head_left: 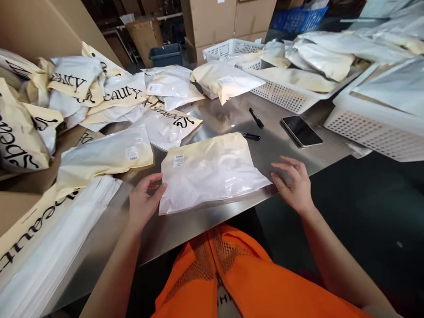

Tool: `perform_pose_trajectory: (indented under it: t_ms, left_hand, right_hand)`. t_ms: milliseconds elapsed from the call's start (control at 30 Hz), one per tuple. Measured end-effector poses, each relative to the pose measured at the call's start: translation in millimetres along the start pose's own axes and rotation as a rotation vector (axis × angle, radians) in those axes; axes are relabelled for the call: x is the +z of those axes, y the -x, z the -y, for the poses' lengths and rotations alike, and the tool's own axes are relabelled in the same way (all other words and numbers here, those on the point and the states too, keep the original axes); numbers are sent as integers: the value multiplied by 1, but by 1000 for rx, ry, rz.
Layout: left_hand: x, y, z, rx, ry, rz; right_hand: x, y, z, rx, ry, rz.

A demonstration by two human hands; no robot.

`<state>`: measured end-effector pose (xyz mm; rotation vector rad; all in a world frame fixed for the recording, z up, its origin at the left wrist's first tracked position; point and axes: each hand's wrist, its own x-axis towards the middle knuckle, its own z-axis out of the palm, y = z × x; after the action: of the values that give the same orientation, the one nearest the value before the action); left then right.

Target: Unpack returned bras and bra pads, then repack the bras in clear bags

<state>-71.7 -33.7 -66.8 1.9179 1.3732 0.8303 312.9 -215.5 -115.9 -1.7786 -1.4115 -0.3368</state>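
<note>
A white and cream plastic mailing bag (212, 168) lies flat on the metal table in front of me, with a small printed label (178, 160) at its upper left. Beside the bag's left edge is my left hand (145, 194), its fingers curved and apart, the tips at or almost touching the edge. My right hand (294, 183) hovers just off the bag's lower right corner, fingers spread and holding nothing. Another labelled bag (106, 152) lies to the left. Below it is a stack of flat white bags (66, 247).
Two black pens (256, 118) and a phone (301, 131) lie beyond the bag. White perforated baskets (285, 95) full of bags stand at the right. Several lettered bags (122, 95) are heaped at the back left. The table's metal front edge (198, 225) runs before me.
</note>
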Motion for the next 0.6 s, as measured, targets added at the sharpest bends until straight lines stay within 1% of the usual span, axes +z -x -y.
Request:
perform_pose_trajectory:
  t_ms: [33,100,167,200,267,367,433,500,600]
  left_hand:
    - [-1,13,-3,55,-125,-4]
    - [3,39,0,221,-321,-24]
    - [12,59,11,399,-453,-37]
    - [16,68,18,461,-507,-33]
    - [24,82,32,515,-581,-37]
    - [27,100,42,535,-615,-101]
    - [28,110,43,536,-613,-128]
    - [29,119,44,527,-597,-138]
    - [33,127,47,497,-579,-173]
  right_hand:
    - [0,15,6,55,-22,-102]
    - [6,46,18,148,-78,-270]
    - [19,78,29,212,-164,-378]
    - [27,94,36,229,-222,-395]
    - [42,120,50,240,-352,-352]
    - [55,144,72,243,-506,-201]
    - [57,147,84,267,-589,-123]
    - [54,142,90,294,-663,-75]
    - [46,130,84,353,-698,-43]
